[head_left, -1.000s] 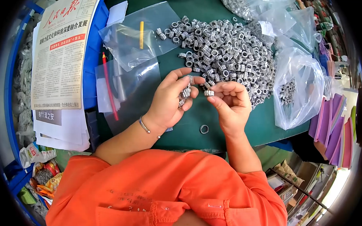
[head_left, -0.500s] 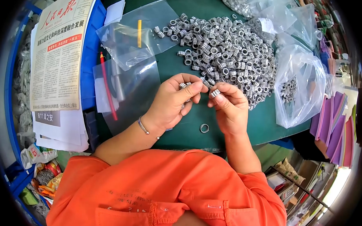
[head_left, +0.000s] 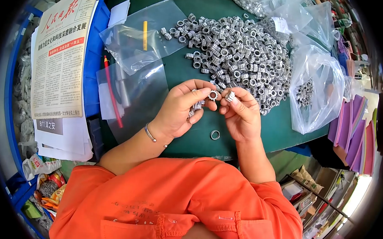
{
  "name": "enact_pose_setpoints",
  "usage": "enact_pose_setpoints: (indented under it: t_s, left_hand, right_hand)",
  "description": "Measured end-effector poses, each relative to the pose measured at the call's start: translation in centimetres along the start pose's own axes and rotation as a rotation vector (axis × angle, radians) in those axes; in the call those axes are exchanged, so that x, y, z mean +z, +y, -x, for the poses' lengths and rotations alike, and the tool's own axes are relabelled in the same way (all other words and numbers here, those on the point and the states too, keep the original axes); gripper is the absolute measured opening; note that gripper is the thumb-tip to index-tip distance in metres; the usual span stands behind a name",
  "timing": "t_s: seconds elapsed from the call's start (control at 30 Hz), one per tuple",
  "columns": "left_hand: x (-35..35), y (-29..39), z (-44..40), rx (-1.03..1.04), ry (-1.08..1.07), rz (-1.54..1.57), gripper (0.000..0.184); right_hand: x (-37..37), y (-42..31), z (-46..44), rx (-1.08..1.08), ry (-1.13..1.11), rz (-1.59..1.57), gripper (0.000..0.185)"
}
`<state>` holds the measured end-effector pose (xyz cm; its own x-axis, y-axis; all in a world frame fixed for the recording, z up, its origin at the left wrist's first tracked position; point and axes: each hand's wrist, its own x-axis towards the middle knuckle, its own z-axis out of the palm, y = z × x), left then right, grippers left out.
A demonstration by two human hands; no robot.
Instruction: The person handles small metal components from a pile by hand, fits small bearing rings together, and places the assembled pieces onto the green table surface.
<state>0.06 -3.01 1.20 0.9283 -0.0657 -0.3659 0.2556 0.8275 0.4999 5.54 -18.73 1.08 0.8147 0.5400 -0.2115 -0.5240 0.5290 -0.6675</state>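
My left hand (head_left: 181, 105) is closed around several small toothed metal rings, with one metal ring (head_left: 213, 95) pinched at the fingertips, its hole facing me. Close beside it, my right hand (head_left: 243, 115) pinches another toothed ring (head_left: 230, 96) between thumb and fingers. Both hands hover over the green table near the lower edge of a large heap of the same rings (head_left: 244, 54). A single thinner-looking ring (head_left: 215, 134) lies alone on the table below my hands.
A clear plastic bag (head_left: 315, 90) with more rings stands right of the heap. Flat clear bags (head_left: 139, 37) lie at left with a yellow stick (head_left: 145, 35) and a red pencil (head_left: 112, 91). A newspaper (head_left: 63, 56) rests on a blue bin (head_left: 97, 53).
The ring at my left fingertips has come into view, turned with its hole toward me. My right fingers have shifted slightly, and the ring in them is tilted differently.
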Motion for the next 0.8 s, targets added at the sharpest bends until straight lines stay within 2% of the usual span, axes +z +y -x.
enact_pose_setpoints:
  t_s: [0.23,0.4,0.5,0.53,0.63,0.67,0.7,0.73,0.8]
  left_hand:
    - [-0.6,-0.1,0.0,-0.004,-0.073,-0.027,0.015]
    - [0.0,-0.1,0.1,0.061,0.012,-0.017,0.016]
    - [-0.3,-0.2,0.1,0.073,0.022,-0.007,0.016]
    - [-0.2,-0.2,0.2,0.076,0.02,-0.029,0.016]
    - [0.0,-0.5,0.1,0.088,0.027,-0.094,0.016]
    - [-0.1,-0.5,0.1,0.107,0.032,-0.151,0.014]
    - [-0.2,-0.5,0.1,0.129,0.038,-0.209,0.013]
    - [-0.2,-0.4,0.0,0.128,0.037,-0.21,0.013]
    - [-0.2,-0.3,-0.2,0.082,0.061,0.003,0.015]
  right_hand:
    - [-0.3,0.1,0.0,0.026,0.016,-0.033,0.016]
    - [-0.1,-0.4,-0.3,0.029,-0.019,-0.085,0.028]
    - [0.3,-0.8,-0.6,-0.026,0.046,0.138,0.019]
    - [0.5,-0.5,-0.7,-0.057,0.061,0.299,0.016]
    - [1.5,0.0,-1.1,-0.139,-0.063,0.649,0.015]
    - [1.6,-0.2,-1.0,-0.083,-0.061,0.676,0.015]
    - [1.4,-0.2,-1.0,-0.085,-0.06,0.674,0.015]
    - [0.9,-0.2,-1.0,-0.028,-0.058,0.544,0.014]
    - [0.8,-0.1,-1.0,0.039,-0.026,0.372,0.014]
